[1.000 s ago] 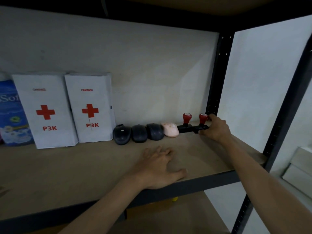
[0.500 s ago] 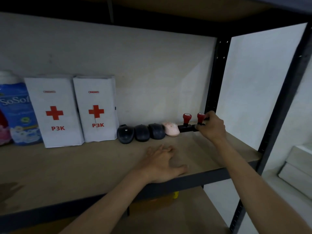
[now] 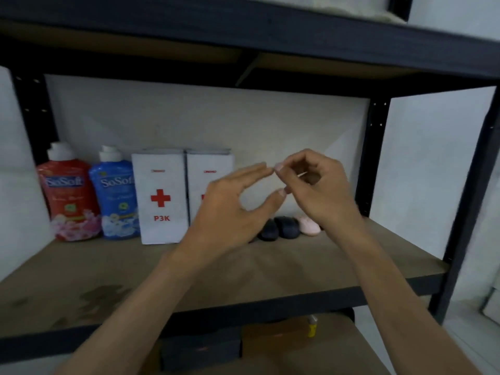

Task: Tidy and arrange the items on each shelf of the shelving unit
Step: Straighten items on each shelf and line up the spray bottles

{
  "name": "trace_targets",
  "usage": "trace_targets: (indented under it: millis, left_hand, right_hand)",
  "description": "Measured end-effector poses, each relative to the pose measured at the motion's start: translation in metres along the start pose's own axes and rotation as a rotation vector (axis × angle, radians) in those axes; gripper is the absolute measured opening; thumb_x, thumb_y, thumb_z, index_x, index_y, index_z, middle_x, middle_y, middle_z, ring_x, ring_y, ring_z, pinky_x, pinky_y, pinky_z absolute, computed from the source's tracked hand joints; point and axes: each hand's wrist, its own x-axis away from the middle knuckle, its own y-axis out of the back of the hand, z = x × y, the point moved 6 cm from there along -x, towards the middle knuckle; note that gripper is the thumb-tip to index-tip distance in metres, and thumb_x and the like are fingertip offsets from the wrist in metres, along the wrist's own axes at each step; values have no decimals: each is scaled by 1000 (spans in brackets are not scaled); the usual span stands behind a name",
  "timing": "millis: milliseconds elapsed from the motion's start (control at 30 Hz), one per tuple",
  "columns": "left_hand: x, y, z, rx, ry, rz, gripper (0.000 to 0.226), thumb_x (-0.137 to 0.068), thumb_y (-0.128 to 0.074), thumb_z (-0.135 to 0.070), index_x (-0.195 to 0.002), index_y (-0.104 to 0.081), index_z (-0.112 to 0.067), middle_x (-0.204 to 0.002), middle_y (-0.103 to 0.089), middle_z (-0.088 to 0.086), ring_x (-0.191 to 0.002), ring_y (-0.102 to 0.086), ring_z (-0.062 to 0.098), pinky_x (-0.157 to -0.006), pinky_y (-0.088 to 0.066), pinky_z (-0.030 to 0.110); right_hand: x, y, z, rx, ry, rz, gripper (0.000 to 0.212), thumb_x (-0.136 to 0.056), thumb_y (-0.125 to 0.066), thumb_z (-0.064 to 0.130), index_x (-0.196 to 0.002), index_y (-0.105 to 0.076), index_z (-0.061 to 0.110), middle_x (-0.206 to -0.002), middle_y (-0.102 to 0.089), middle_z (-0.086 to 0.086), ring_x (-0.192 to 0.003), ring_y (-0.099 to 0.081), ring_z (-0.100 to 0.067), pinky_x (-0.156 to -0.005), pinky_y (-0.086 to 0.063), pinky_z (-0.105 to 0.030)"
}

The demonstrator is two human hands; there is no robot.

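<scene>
Both my hands are raised in front of the middle shelf (image 3: 311, 269), fingertips almost meeting. My left hand (image 3: 230, 209) has straight fingers and holds nothing. My right hand (image 3: 316, 188) has curled fingers, and I see nothing in it. Along the back stand a red SoSoft pouch (image 3: 67, 196), a blue SoSoft pouch (image 3: 116, 196) and two white P3K boxes (image 3: 162, 198) (image 3: 213, 169). Two dark mice (image 3: 269, 230) (image 3: 288, 226) and a pink mouse (image 3: 308, 226) lie in a row below my hands. The red-topped stamps are hidden behind my right hand.
The black beam of the upper shelf (image 3: 243, 31) runs overhead. Black posts (image 3: 470, 185) frame the right side. On the lower shelf lie a brown cardboard piece (image 3: 284, 336) and a small yellow object (image 3: 312, 327). A dark stain (image 3: 100, 296) marks the shelf front left.
My right hand let go of the stamp and rose. My left hand lifted off the shelf board to meet it. The view pulled back and left, showing both pouches.
</scene>
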Motion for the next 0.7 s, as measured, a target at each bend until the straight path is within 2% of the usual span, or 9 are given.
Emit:
trace_targets:
  millis: [167, 267, 333, 433, 567, 633, 700]
  left_hand:
    - [9, 129, -45, -101, -229, -213, 46, -91, -60, -49, -132, -60, -28, -133, -55, -23, -126, -49, -7, -104, -44, 22]
    - [12, 208, -70, -271, -420, -345, 42, -93, -62, -39, -129, -63, -18, -129, -59, -15, -122, -54, -4, -101, -42, 15]
    - [6, 255, -76, -379, -476, -395, 39, -93, -62, -37, -127, -64, -16, -126, -61, -11, -120, -55, -4, -102, -41, 16]
    - [-22, 312, -67, -475, -415, -378, 42, -92, -64, -40, -127, -65, -18, -128, -64, -7, -121, -57, 2, -105, -45, 28]
    - [-69, 363, -44, -493, -258, -285, 49, -88, -65, -46, -131, -64, -23, -130, -64, -7, -118, -60, 10, -98, -51, 42]
    - [-87, 379, -34, -476, -184, -232, 52, -87, -64, -51, -133, -62, -26, -130, -62, -9, -117, -59, 9, -95, -53, 41]
    - [-102, 385, -25, -495, -125, -173, 52, -88, -60, -57, -133, -61, -31, -132, -59, -14, -116, -56, 4, -95, -52, 33]
  right_hand:
    - [-4, -35, 125, -61, 250, 41, 9, -92, -69, 30, -90, -68, 21, -79, -71, 6, -74, -70, -15, -61, -55, -26]
    - [-18, -59, 195, -81, 424, 75, 10, -90, -70, 32, -89, -67, 23, -77, -70, 4, -72, -69, -18, -56, -53, -25]
    - [-35, -79, 234, -61, 506, 100, 9, -89, -71, 34, -89, -67, 26, -76, -70, 3, -71, -69, -18, -59, -57, -29]
    - [-73, -108, 284, 9, 565, 160, 10, -90, -71, 34, -92, -68, 24, -79, -69, 5, -70, -69, -17, -63, -60, -37]
    - [-130, -147, 331, 81, 528, 268, 11, -88, -72, 35, -93, -68, 27, -81, -67, 13, -70, -67, -6, -57, -54, -19]
    - [-157, -165, 347, 110, 494, 324, 15, -84, -69, 39, -94, -68, 27, -83, -67, 14, -74, -67, -5, -57, -52, -16]
    - [-182, -180, 355, 98, 432, 355, 15, -83, -70, 39, -93, -68, 27, -83, -68, 13, -74, -67, -6, -56, -51, -16]
